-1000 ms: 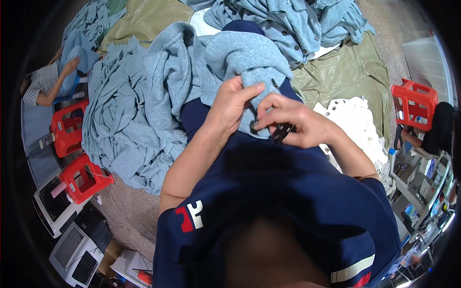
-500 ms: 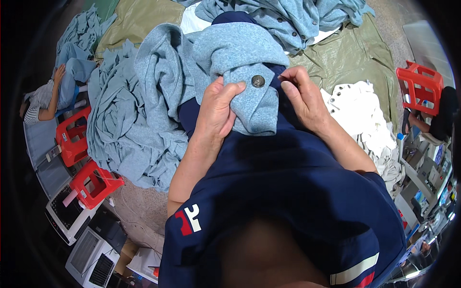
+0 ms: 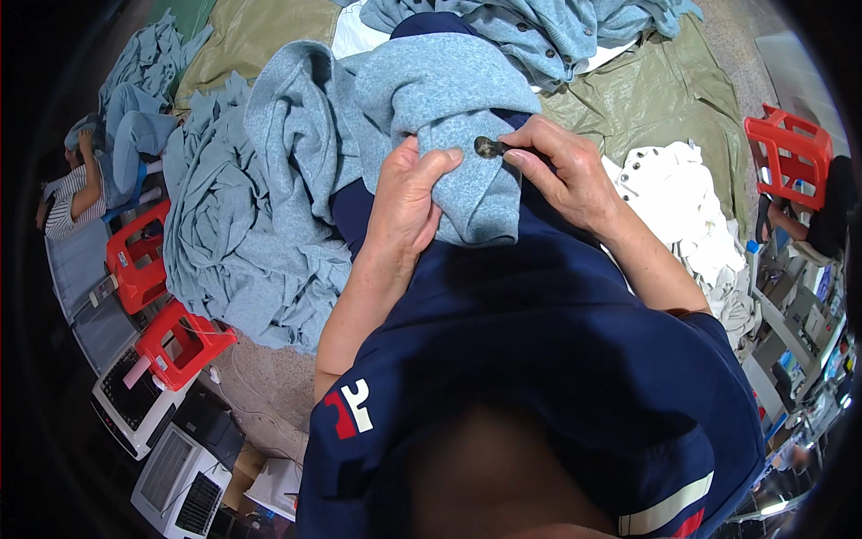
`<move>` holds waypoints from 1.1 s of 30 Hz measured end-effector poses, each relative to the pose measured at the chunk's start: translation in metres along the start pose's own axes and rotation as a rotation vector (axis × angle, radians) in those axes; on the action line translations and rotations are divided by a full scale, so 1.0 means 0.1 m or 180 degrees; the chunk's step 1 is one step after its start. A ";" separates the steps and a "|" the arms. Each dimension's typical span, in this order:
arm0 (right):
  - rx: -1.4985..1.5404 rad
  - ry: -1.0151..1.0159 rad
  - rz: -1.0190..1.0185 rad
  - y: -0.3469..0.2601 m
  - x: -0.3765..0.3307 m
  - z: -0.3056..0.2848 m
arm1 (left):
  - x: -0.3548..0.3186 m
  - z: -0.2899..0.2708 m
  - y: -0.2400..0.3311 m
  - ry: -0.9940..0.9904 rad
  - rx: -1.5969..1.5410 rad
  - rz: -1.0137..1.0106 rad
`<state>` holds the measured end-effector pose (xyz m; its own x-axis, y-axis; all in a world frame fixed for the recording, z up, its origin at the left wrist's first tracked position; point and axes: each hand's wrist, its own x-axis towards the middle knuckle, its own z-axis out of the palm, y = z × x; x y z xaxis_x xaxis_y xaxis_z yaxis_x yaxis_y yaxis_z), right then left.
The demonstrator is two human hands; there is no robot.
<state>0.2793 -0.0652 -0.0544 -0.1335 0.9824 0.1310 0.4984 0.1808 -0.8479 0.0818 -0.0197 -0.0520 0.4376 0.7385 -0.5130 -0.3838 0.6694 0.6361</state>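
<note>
Across my lap lies a light blue knit garment, folded over itself, with a dark round button on its near flap. My left hand pinches the flap just left of the button, thumb on top and fingers underneath. From the right, my right hand is closed, thumb against forefinger, on a small black object whose tip touches or overlaps the button. The object's kind does not show, as the fingers cover most of it.
Blue knit garments are heaped on my left and far ahead. White buttoned garments lie at my right on an olive sheet. Red stools stand left and right. A person in stripes sits far left.
My right hand has moved left and a little up to the button, bringing the small black object against it. My left hand keeps its pinch on the flap.
</note>
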 end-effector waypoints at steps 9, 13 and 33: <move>0.0035 -0.0099 0.0062 0.01 0.04 0.00 | 0.01 -0.02 -0.01 0.0005 0.0107 0.0079; 0.0056 -0.0089 0.0057 0.04 0.03 0.03 | 0.02 -0.03 -0.02 0.0022 0.0108 0.0040; 0.2839 -0.0374 0.2185 -0.03 0.05 0.07 | 0.02 0.01 -0.14 0.0013 0.0387 0.0324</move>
<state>0.2712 -0.0609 -0.0543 -0.1700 0.8416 -0.5127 -0.2856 -0.5400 -0.7917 0.0883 -0.0277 -0.0610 0.3981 0.8025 -0.4445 -0.3247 0.5764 0.7499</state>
